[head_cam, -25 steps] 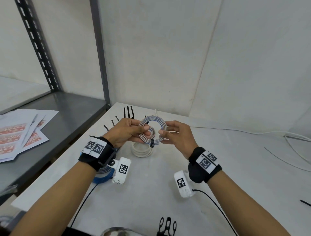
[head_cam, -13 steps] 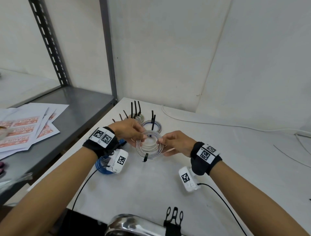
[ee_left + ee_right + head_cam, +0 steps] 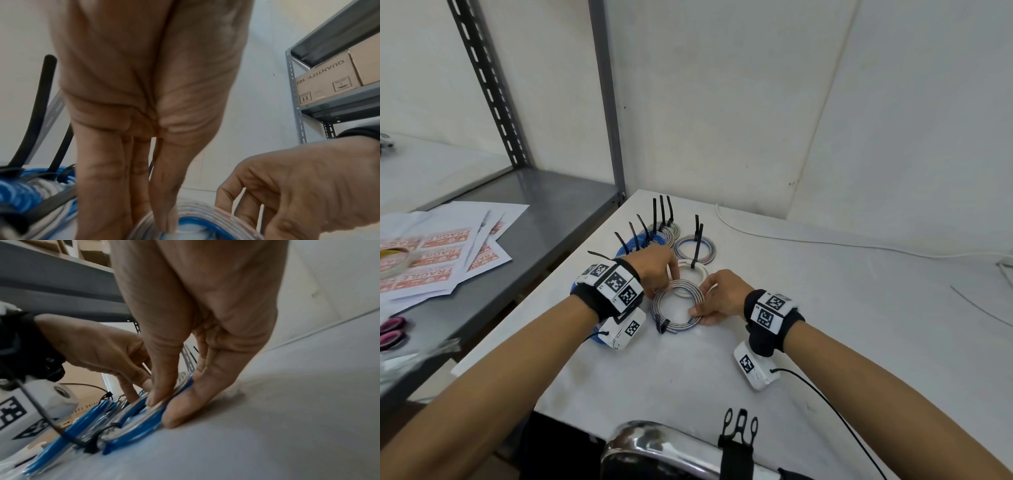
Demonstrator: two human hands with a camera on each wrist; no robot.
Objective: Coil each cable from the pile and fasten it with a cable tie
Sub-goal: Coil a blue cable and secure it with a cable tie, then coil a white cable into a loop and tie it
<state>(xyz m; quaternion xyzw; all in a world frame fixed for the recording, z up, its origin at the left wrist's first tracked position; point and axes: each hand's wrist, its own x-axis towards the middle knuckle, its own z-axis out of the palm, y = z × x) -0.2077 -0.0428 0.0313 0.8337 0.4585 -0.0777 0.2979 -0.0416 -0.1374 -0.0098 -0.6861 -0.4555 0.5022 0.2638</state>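
White table (image 3: 825,308), wall-side corner: carries a row of finished coils, each bound and bristling with upright black tie tails. Grey metal shelving (image 3: 524,205) at left, with printed "FRAGILE" sheets (image 3: 448,250). Grey-and-blue coil (image 3: 677,310), the cable in hand: held up in the air between both hands a second ago, tilted toward the head camera; half a second ago lower and flatter; now laid flat on the table, just in front of the white coil (image 3: 690,274) and beside the blue coil (image 3: 643,243). Black cable tie (image 3: 661,323) closed round its near-left edge, short tail pointing toward the table's front. Left hand (image 3: 655,270) at the coil's far-left rim, fingers nearly straight, tips down on the windings. Right hand (image 3: 717,296) at the right rim, thumb (image 3: 162,386) and forefinger pinching the strands narrowly, thumb tip on top, finger against the table. Meaning for the task, as judged: this coil wound and fastened, now being set down with the finished ones; release probably next, then another loose cable, perhaps the white lead (image 3: 825,241) trailing along the wall.
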